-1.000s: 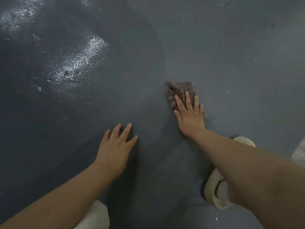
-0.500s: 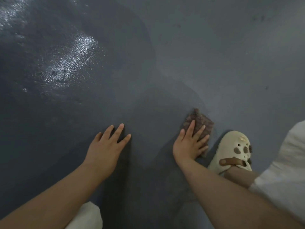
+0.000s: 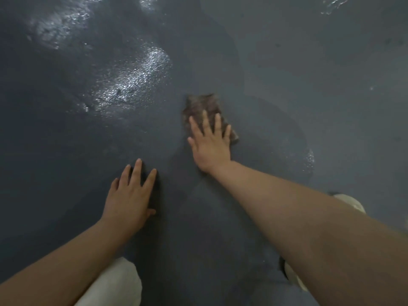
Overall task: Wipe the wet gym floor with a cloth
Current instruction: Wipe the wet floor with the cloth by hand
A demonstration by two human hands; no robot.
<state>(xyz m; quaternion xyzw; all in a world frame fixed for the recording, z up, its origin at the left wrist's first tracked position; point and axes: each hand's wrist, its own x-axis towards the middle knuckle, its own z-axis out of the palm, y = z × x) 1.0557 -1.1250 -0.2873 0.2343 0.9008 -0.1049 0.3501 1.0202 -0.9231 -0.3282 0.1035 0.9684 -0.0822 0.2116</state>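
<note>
A small brown cloth (image 3: 202, 106) lies flat on the dark grey gym floor (image 3: 309, 62) near the middle of the view. My right hand (image 3: 209, 143) presses on the cloth's near half with straight, spread fingers. My left hand (image 3: 130, 195) rests flat on the floor to the lower left of the cloth, fingers straight and holding nothing. A wet, glistening patch (image 3: 130, 82) spreads over the floor to the left of the cloth and far back. A thin wet sheen (image 3: 309, 157) lies to the right.
A cream clog (image 3: 351, 200) shows behind my right forearm at the right, with another part of it lower down (image 3: 293, 278). My knee in light trousers (image 3: 114, 283) sits at the bottom left. The floor at the far right looks matt and drier.
My right hand has pushed the cloth forward and a little left, away from the clog and my body. The left hand has stayed planted on the floor.
</note>
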